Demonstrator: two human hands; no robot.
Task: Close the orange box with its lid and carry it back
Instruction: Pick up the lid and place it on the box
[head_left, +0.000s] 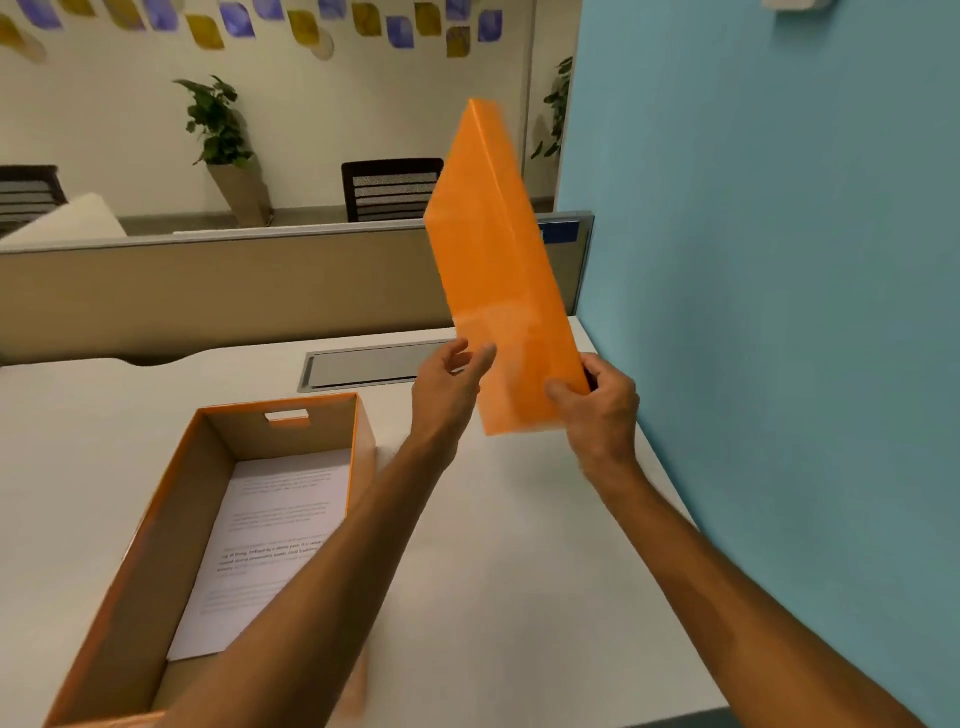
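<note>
Right hand (597, 410): gripping the orange lid (498, 270), tilting it upright.
Left hand (447, 384): open, fingers touching lid.
Orange box (171, 525): sitting uncovered on tabletop (519, 545).

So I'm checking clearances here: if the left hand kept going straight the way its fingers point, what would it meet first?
Probably the orange lid: the left hand points up and right at the lid's lower part, its fingers already at or near the face. Contact is blurred.
</note>
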